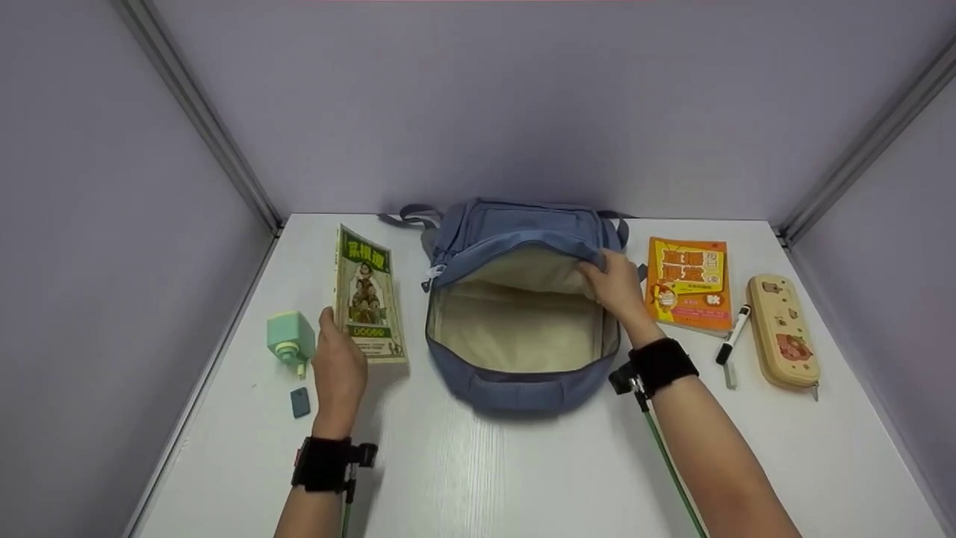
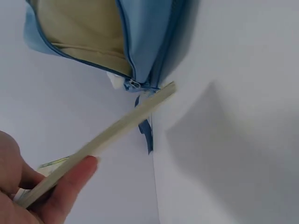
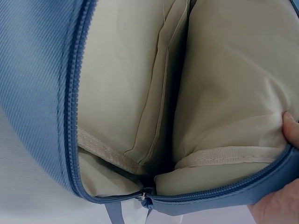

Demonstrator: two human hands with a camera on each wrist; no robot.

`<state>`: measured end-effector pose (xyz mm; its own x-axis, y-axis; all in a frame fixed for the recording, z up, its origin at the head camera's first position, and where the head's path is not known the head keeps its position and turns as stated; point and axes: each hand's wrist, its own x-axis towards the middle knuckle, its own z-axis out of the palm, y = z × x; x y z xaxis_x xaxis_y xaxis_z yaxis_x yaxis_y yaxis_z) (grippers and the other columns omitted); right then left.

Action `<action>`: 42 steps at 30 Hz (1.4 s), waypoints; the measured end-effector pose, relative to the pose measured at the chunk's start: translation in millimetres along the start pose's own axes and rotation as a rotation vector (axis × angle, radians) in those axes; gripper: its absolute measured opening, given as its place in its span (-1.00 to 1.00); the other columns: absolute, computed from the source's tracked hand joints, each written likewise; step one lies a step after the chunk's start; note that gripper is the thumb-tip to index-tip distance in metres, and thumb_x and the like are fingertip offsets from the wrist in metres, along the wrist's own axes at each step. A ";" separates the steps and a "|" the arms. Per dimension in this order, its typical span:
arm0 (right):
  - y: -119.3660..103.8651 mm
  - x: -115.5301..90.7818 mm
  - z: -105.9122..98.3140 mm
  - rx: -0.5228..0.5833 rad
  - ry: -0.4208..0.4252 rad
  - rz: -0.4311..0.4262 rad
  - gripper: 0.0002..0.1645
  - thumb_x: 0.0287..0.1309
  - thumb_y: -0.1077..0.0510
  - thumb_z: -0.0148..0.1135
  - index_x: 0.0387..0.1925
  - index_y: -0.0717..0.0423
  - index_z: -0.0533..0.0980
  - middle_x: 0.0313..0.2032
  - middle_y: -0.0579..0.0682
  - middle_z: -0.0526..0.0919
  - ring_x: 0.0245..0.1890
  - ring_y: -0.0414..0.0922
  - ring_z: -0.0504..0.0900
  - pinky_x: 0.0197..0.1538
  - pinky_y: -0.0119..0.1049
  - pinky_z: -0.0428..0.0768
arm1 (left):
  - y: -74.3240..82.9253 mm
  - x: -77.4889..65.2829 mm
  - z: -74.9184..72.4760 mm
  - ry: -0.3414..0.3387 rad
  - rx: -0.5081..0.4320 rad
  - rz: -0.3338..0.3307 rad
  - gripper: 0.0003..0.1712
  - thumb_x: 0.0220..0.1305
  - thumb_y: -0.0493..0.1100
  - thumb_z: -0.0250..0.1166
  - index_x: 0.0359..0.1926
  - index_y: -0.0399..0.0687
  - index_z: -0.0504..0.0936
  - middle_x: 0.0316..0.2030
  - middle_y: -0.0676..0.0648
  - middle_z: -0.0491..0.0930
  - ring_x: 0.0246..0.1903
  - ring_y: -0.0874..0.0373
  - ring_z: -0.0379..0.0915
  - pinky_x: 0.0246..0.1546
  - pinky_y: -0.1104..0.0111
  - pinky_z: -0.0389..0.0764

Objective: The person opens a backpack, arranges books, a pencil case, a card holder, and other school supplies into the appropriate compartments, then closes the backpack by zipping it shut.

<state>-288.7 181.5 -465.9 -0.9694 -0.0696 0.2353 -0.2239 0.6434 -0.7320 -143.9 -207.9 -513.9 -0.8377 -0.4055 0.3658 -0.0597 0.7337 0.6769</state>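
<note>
A blue backpack (image 1: 515,392) lies on the white table with its zip undone and its beige lining showing. My right hand (image 1: 618,288) pinches the upper edge of the opening at its right side; in the right wrist view a thumb (image 3: 290,128) presses on the lining. Left of the bag, my left hand (image 1: 340,366) grips a green-covered book (image 1: 366,299) by its lower left part, holding it tilted above the table. Page edges of the book (image 2: 117,128) face the left wrist camera, between thumb and fingers. The covered fingers behind the book are hidden in the head view.
At the left stand a mint-green box-shaped thing (image 1: 290,335) and a small dark block (image 1: 299,402). To the right lie an orange book (image 1: 688,284), a marker (image 1: 733,334), a small grey-green stick (image 1: 730,376) and a yellow pencil case (image 1: 783,329). Grey panels (image 1: 478,104) enclose the table.
</note>
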 end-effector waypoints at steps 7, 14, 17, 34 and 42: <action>-0.3 0.9 -0.1 0.001 0.005 -0.008 -0.67 0.31 0.10 0.25 -0.50 0.18 0.41 -0.60 -0.03 0.34 -0.52 -0.03 0.42 -0.44 -0.22 0.32 | 20.5 5.1 -8.6 0.050 -0.307 -0.101 -0.50 0.54 -0.24 -0.07 0.39 -0.30 0.13 -0.07 -0.33 0.52 -0.27 -0.07 0.58 -0.42 0.22 0.54; -0.3 3.0 -0.7 -0.028 0.005 0.002 -0.66 0.33 0.06 0.22 -0.48 0.15 0.39 -0.60 -0.02 0.35 -0.54 -0.06 0.42 -0.46 -0.23 0.33 | 36.7 12.4 -15.9 -0.011 -0.772 -0.165 -0.50 0.53 -0.29 -0.06 0.42 -0.21 0.13 0.03 -0.25 0.48 -0.24 0.10 0.62 -0.40 0.40 0.63; -2.1 4.7 -1.7 -0.027 -0.006 0.019 -0.68 0.36 0.04 0.18 -0.43 0.16 0.42 -0.57 0.03 0.45 -0.56 -0.05 0.51 -0.48 -0.23 0.42 | 43.2 13.2 -16.2 -0.068 -0.873 -0.176 -0.50 0.53 -0.30 -0.04 0.42 -0.21 0.17 0.04 -0.28 0.49 -0.22 0.11 0.62 -0.39 0.36 0.64; -10.5 14.6 -1.2 -0.053 0.016 -0.003 -0.73 0.36 0.12 0.17 -0.42 0.22 0.43 -0.57 0.04 0.40 -0.55 -0.04 0.42 -0.46 -0.21 0.30 | 58.3 6.9 -1.2 -0.508 -0.978 -0.154 -0.51 0.49 -0.32 0.03 0.38 -0.31 0.30 -0.04 -0.31 0.59 -0.34 0.06 0.63 -0.41 0.36 0.62; -10.8 14.4 -1.8 -0.056 0.025 -0.001 -0.72 0.35 0.11 0.19 -0.42 0.23 0.45 -0.56 0.06 0.42 -0.52 0.01 0.43 -0.43 -0.19 0.30 | 61.2 -5.0 18.6 -0.675 -0.837 -0.144 -0.54 0.47 -0.32 0.03 0.34 -0.35 0.36 -0.17 -0.23 0.64 -0.40 0.07 0.62 -0.40 0.36 0.60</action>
<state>-300.1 174.9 -453.4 -0.9662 -0.0512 0.2526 -0.2181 0.6847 -0.6954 -153.5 -150.9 -486.2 -0.9935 0.1133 -0.0058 -0.0065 -0.0056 1.0000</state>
